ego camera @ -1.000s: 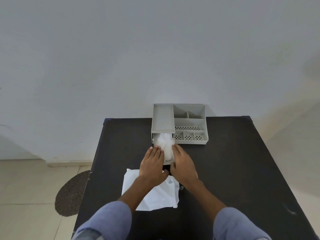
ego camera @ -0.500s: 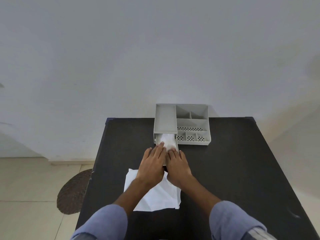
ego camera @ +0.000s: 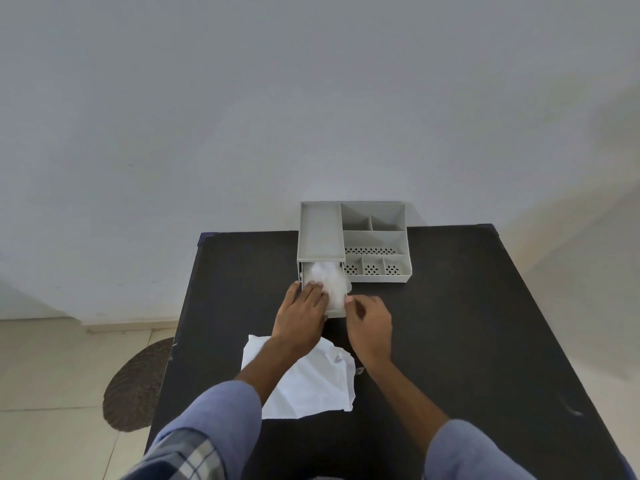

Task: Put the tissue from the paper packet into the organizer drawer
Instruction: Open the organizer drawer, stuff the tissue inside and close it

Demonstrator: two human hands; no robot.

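Observation:
A grey organizer (ego camera: 374,237) stands at the far edge of the black table (ego camera: 467,341). Its left drawer (ego camera: 335,312) is pulled out toward me. Crumpled white tissue (ego camera: 329,277) fills the drawer and bulges over its right rim. My left hand (ego camera: 301,315) lies flat with its fingers pressing on the tissue at the drawer's near left. My right hand (ego camera: 369,327) is just right of the drawer front, fingers curled, fingertips at the tissue's edge. The white paper packet (ego camera: 308,382) lies flat on the table under my left forearm.
The organizer's right side has several open compartments (ego camera: 375,242), some with perforated fronts. A round woven mat (ego camera: 136,386) lies on the tiled floor left of the table. A plain wall rises right behind the table.
My right hand has come off the drawer front and shifted right. The left hand stays pressing on the tissue. The drawer shows more tissue than half a second ago.

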